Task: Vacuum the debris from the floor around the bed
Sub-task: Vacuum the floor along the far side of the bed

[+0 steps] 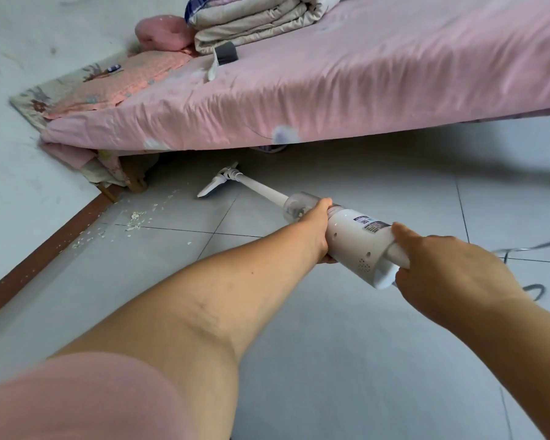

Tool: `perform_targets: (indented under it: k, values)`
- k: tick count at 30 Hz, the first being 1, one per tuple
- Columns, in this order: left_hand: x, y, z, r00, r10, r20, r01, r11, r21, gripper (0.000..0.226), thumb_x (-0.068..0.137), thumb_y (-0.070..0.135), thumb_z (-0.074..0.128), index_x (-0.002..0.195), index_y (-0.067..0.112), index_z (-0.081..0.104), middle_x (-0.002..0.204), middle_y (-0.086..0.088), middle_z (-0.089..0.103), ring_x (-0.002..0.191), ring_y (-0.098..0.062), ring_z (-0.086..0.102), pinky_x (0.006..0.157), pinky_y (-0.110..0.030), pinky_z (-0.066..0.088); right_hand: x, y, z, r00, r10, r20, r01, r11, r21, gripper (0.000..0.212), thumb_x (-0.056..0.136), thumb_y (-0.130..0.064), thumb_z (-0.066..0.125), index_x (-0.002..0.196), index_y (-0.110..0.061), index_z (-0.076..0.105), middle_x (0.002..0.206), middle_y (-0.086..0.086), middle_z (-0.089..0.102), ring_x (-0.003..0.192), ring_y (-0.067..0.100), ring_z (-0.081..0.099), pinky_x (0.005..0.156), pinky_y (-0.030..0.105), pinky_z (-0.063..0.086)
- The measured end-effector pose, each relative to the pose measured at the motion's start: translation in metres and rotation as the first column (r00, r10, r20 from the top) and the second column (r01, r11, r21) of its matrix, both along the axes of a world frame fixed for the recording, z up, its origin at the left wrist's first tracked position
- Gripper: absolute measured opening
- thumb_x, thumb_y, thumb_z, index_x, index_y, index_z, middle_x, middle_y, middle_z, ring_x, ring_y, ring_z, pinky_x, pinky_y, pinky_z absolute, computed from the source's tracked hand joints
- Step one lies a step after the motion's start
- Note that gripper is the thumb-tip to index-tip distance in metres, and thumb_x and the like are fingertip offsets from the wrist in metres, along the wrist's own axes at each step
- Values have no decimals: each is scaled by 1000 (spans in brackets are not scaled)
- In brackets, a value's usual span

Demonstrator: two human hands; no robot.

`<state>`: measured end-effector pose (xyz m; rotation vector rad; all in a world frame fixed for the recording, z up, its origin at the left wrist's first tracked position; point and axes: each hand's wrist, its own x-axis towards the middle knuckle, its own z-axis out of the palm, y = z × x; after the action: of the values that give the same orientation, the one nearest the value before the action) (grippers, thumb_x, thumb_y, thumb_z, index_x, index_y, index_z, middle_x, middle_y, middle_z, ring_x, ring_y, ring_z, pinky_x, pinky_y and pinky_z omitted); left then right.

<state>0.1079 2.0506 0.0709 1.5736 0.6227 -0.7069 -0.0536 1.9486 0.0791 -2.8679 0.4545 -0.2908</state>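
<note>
Left grip curled round vacuum body, mid-frame; right grip wrapped round its rear handle. Nozzle on floor below bed edge, centre. Debris left of nozzle, apart, by baseboard.

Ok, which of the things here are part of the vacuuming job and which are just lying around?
For the job: vacuum, gripped by left hand and right hand; its floor head; white debris on the floor.

Lying about: folded quilt, pink cushion and grey brush, all on the bed; cable.
</note>
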Motion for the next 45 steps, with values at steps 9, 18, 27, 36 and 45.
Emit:
perform_targets:
  k: [9, 18, 27, 36, 45]
  values:
    - [-12, -37, -30, 998, -58, -27, 58, 998, 6, 43, 80, 60, 68, 96, 20, 63, 97, -3, 74, 81, -26, 70, 56, -36, 57, -12, -20, -12, 991, -80, -110, 80, 997, -1, 67, 81, -18, 43, 144, -33, 26, 103, 0, 60, 77, 27, 48, 62, 30, 40]
    - [29, -16, -35, 998, -59, 16, 59, 998, 34, 46, 85, 62, 66, 106, 20, 64, 90, -5, 75, 73, -27, 72, 53, -40, 60, 33, 4, -16, 987, -54, -154, 56, 998, 8, 68, 82, -13, 47, 147, -24, 26, 103, 3, 59, 80, 27, 46, 62, 30, 34]
    - [71, 14, -41, 998, -58, 23, 59, 998, -27, 43, 87, 59, 65, 100, 18, 63, 105, -6, 75, 93, -29, 73, 84, -47, 60, 80, 29, -30, 990, -48, -130, 42, 998, -46, 71, 86, -18, 49, 149, -29, 19, 110, 3, 61, 96, 29, 57, 63, 29, 35]
    - [137, 70, -34, 999, -29, 24, 31, 996, -86, 51, 85, 61, 64, 116, 20, 62, 108, -8, 74, 92, -30, 73, 62, -45, 60, 148, 76, -22, 996, 0, -90, -10, 994, -108, 67, 88, -23, 49, 148, -32, 19, 110, 3, 61, 89, 28, 56, 60, 29, 37]
    - [184, 145, -36, 998, 58, 13, -57, 995, -85, 43, 85, 60, 65, 88, 18, 61, 84, -7, 72, 67, -26, 68, 44, -43, 58, 196, 138, -18, 989, 111, -101, -124, 984, -128, 68, 91, -24, 49, 149, -30, 14, 114, 2, 59, 98, 27, 58, 64, 30, 38]
